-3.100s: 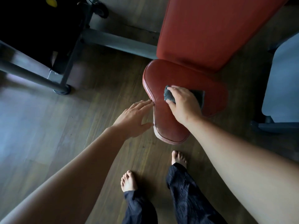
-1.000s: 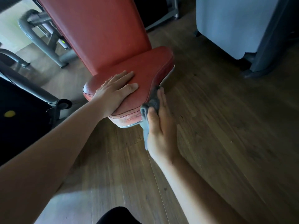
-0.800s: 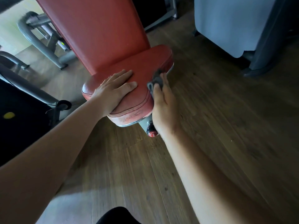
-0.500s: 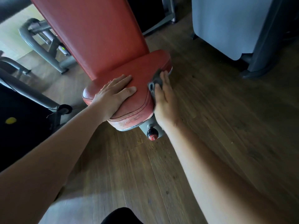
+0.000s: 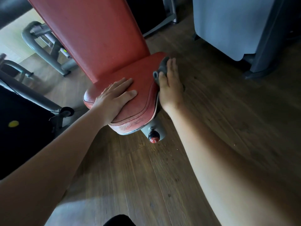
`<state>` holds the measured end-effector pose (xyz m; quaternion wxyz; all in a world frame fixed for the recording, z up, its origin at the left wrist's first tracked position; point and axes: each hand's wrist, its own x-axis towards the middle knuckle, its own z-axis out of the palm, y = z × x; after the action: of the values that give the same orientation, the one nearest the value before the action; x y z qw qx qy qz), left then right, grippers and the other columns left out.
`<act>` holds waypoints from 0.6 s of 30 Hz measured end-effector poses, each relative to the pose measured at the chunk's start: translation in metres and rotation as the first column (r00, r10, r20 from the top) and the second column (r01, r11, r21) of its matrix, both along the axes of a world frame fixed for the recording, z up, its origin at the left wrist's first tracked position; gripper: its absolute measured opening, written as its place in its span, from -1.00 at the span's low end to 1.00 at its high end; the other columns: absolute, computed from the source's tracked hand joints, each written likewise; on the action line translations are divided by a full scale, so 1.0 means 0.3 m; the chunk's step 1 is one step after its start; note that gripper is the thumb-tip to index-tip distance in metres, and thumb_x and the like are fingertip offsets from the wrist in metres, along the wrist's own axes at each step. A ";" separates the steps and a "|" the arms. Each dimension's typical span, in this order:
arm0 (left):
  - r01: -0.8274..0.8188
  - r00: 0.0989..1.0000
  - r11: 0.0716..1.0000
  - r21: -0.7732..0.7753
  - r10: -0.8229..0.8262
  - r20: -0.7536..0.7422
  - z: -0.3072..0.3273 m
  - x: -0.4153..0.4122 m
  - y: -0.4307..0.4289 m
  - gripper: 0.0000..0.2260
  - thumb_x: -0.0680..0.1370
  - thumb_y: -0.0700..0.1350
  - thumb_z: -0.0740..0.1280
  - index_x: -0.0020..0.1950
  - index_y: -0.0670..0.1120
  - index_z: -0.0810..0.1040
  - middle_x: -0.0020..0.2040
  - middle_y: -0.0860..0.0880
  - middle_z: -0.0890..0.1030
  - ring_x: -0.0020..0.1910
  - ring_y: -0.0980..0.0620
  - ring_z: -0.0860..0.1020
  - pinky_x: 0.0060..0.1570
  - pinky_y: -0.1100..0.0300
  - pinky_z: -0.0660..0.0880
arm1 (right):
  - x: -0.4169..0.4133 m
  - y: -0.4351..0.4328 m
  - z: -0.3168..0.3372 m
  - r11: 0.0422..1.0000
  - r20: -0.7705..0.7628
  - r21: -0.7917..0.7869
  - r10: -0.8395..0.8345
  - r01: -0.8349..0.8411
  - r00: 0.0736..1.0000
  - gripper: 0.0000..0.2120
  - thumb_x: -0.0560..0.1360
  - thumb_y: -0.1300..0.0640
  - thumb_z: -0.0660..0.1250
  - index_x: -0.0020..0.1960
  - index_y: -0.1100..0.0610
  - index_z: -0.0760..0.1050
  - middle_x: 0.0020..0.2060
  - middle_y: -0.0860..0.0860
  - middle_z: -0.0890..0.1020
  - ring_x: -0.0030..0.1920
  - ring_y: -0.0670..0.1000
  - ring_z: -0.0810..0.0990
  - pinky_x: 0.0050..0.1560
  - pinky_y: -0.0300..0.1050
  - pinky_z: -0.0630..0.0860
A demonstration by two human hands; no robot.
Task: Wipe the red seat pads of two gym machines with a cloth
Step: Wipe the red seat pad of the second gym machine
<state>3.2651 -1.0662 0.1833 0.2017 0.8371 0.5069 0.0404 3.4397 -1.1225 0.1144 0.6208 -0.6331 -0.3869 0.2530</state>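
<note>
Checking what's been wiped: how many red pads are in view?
2, on one machine: the upright back pad, and below it the seat pad, with the left hand flat on top and the right hand pressing a cloth against its side.

Your left hand [image 5: 114, 100] lies flat on the red seat pad [image 5: 141, 88]. Your right hand [image 5: 170, 85] presses the grey cloth [image 5: 161, 69] against the pad's right edge, above the wooden floor [image 5: 211, 128].

likely a gym: padded machine seat [image 5: 140, 88], steel frames [image 5: 40, 44].
</note>
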 end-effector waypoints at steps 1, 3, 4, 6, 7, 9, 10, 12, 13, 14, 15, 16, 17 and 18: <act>0.001 1.000 1.000 0.002 -0.001 0.002 -0.001 -0.001 -0.001 -0.23 0.35 0.55 0.04 0.56 0.41 0.23 0.64 0.29 0.15 0.66 0.07 0.03 0.61 -0.12 -0.06 | -0.039 -0.043 -0.006 0.999 -0.030 0.041 0.022 -0.021 0.999 -0.46 0.70 0.08 0.02 0.64 0.18 0.01 0.65 0.07 0.02 0.63 -0.01 -0.02 0.61 -0.09 -0.01; 0.003 1.000 1.000 0.006 -0.003 0.001 0.000 0.000 0.001 -0.23 0.35 0.55 0.04 0.56 0.41 0.23 0.64 0.28 0.15 0.66 0.07 0.04 0.61 -0.11 -0.05 | -0.112 -0.129 -0.025 0.990 -0.117 0.121 0.086 -0.072 0.989 -0.48 0.71 0.10 0.03 0.63 0.17 0.05 0.64 0.04 0.08 0.62 -0.08 0.04 0.58 -0.24 0.00; 0.004 1.000 1.000 0.006 -0.004 -0.003 0.001 0.001 0.003 -0.22 0.35 0.55 0.04 0.57 0.40 0.23 0.64 0.27 0.15 0.66 0.07 0.04 0.61 -0.11 -0.06 | -0.121 -0.141 -0.040 0.986 -0.125 0.138 0.108 -0.090 0.986 -0.48 0.70 0.10 0.04 0.63 0.16 0.06 0.64 0.03 0.10 0.62 -0.08 0.06 0.57 -0.25 0.02; 0.004 1.000 1.000 0.002 -0.004 -0.004 0.001 0.002 0.004 -0.22 0.35 0.55 0.04 0.57 0.39 0.23 0.64 0.27 0.15 0.66 0.08 0.03 0.61 -0.10 -0.06 | -0.076 -0.090 -0.050 0.992 -0.089 0.098 0.093 -0.084 0.992 -0.45 0.68 0.05 0.02 0.63 0.17 0.05 0.64 0.06 0.08 0.63 -0.04 0.04 0.57 -0.24 0.00; 0.004 1.000 1.000 -0.001 -0.004 0.000 0.000 0.003 0.004 -0.22 0.35 0.55 0.04 0.57 0.40 0.23 0.64 0.27 0.15 0.66 0.08 0.04 0.61 -0.10 -0.06 | -0.043 -0.054 -0.045 0.996 -0.077 0.065 0.070 -0.065 0.995 -0.42 0.66 0.03 0.02 0.63 0.19 0.03 0.64 0.08 0.06 0.63 -0.01 0.01 0.59 -0.19 -0.03; 0.000 1.000 1.000 0.001 0.000 0.001 -0.002 0.000 0.001 -0.23 0.35 0.55 0.05 0.56 0.41 0.23 0.64 0.28 0.15 0.66 0.08 0.04 0.61 -0.12 -0.06 | -0.008 -0.021 -0.020 0.999 -0.061 0.035 0.039 -0.037 0.997 -0.41 0.66 0.03 0.02 0.63 0.19 0.01 0.64 0.10 0.03 0.64 0.02 -0.02 0.61 -0.05 -0.01; 0.000 1.000 1.000 0.004 0.000 0.000 -0.002 0.000 0.000 -0.24 0.36 0.55 0.05 0.56 0.41 0.23 0.64 0.28 0.15 0.66 0.08 0.04 0.61 -0.13 -0.06 | -0.026 -0.037 -0.013 0.998 -0.078 0.040 0.044 -0.041 0.996 -0.43 0.68 0.05 0.03 0.63 0.18 0.02 0.64 0.08 0.04 0.64 0.01 0.00 0.61 -0.02 0.03; -0.001 1.000 1.000 0.009 0.001 -0.002 -0.003 0.001 -0.003 -0.23 0.36 0.55 0.04 0.56 0.40 0.23 0.64 0.28 0.16 0.66 0.07 0.04 0.61 -0.12 -0.05 | -0.117 -0.138 -0.015 0.992 -0.190 0.103 0.094 -0.076 0.977 -0.47 0.69 0.04 0.05 0.63 0.11 0.08 0.63 0.01 0.13 0.62 -0.06 0.10 0.60 -0.01 0.10; 0.001 1.000 1.000 0.011 -0.001 -0.005 -0.001 0.002 -0.003 -0.23 0.35 0.55 0.04 0.57 0.40 0.23 0.64 0.27 0.16 0.66 0.07 0.05 0.61 -0.12 -0.05 | -0.172 -0.197 -0.024 0.985 -0.248 0.154 0.118 -0.081 0.961 -0.47 0.68 0.02 0.06 0.63 0.09 0.12 0.62 -0.02 0.18 0.60 -0.10 0.15 0.60 0.00 0.13; 0.000 1.000 1.000 0.012 0.000 -0.010 0.001 0.003 -0.003 -0.22 0.35 0.55 0.03 0.57 0.39 0.23 0.64 0.27 0.15 0.66 0.07 0.05 0.61 -0.12 -0.05 | -0.218 -0.252 -0.033 0.977 -0.291 0.195 0.140 -0.084 0.946 -0.47 0.67 0.01 0.07 0.62 0.08 0.14 0.61 -0.05 0.21 0.59 -0.15 0.17 0.60 -0.01 0.15; 0.000 1.000 1.000 0.014 0.000 -0.014 0.004 0.003 -0.003 -0.22 0.35 0.55 0.03 0.57 0.39 0.22 0.65 0.27 0.15 0.66 0.07 0.05 0.61 -0.12 -0.04 | -0.244 -0.279 -0.049 0.974 -0.297 0.214 0.142 -0.080 0.944 -0.47 0.66 0.02 0.07 0.62 0.09 0.15 0.60 -0.06 0.22 0.58 -0.18 0.17 0.59 -0.04 0.14; 0.000 1.000 1.000 0.014 0.001 -0.015 0.005 0.004 -0.003 -0.21 0.34 0.55 0.03 0.57 0.39 0.22 0.65 0.27 0.15 0.66 0.07 0.05 0.61 -0.12 -0.05 | -0.241 -0.276 -0.056 0.975 -0.282 0.211 0.133 -0.074 0.950 -0.46 0.66 0.02 0.07 0.61 0.10 0.16 0.60 -0.05 0.23 0.58 -0.19 0.17 0.59 -0.07 0.14; -0.001 1.000 1.000 0.013 0.001 -0.013 0.005 0.004 -0.004 -0.21 0.34 0.55 0.03 0.57 0.39 0.23 0.64 0.27 0.15 0.66 0.07 0.05 0.61 -0.12 -0.05 | -0.214 -0.247 -0.062 0.980 -0.263 0.186 0.117 -0.069 0.958 -0.45 0.64 0.01 0.06 0.61 0.11 0.18 0.60 -0.04 0.24 0.58 -0.17 0.18 0.59 -0.08 0.14; -0.002 1.000 1.000 0.013 0.002 -0.009 0.004 0.004 -0.004 -0.21 0.34 0.55 0.03 0.57 0.39 0.23 0.64 0.27 0.16 0.66 0.07 0.05 0.61 -0.12 -0.05 | -0.176 -0.209 -0.059 0.988 -0.241 0.138 0.102 -0.070 0.965 -0.43 0.63 -0.01 0.05 0.60 0.12 0.19 0.60 -0.02 0.25 0.58 -0.14 0.19 0.59 -0.07 0.15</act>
<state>3.2664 -1.0674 0.1846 0.1940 0.8380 0.5085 0.0404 3.3870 -1.1852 0.0966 0.6921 -0.5380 -0.3491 0.3311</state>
